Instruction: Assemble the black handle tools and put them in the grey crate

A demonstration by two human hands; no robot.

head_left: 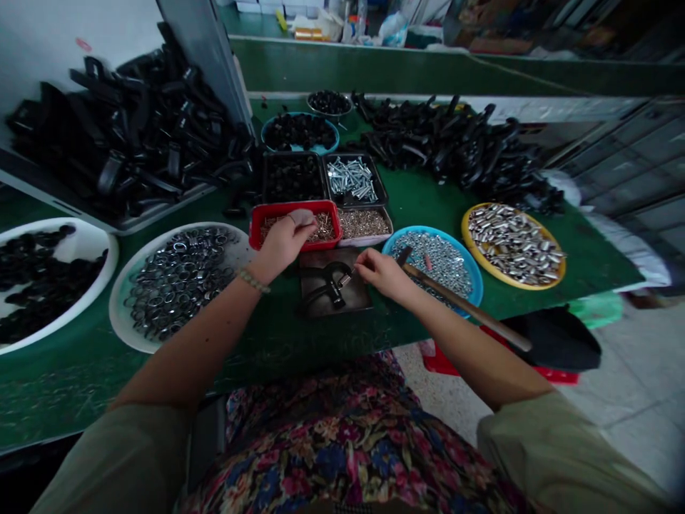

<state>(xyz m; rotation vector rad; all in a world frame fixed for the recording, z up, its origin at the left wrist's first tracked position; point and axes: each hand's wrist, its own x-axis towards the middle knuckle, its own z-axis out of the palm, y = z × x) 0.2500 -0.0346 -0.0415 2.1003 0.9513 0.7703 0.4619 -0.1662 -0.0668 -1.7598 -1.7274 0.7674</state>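
Note:
My left hand (285, 239) is over the red tray (255, 232), fingertips pinched together above thin brass-coloured pieces (323, 227). Whatever it may hold is too small to see. My right hand (381, 273) pinches beside a black curved part (324, 285), close to a small silver cylinder (345, 280) on it. I cannot make out what lies between those fingertips. The black part rests on a square metal plate (358, 298) in front of me.
A hammer (471, 307) lies across the blue tray (478, 285) of small metal pieces. Around stand a yellow tray (465, 227) of silver cylinders, a white tray (118, 314) of metal rings, a tray of screws (352, 178), and a bin of black parts (139, 128).

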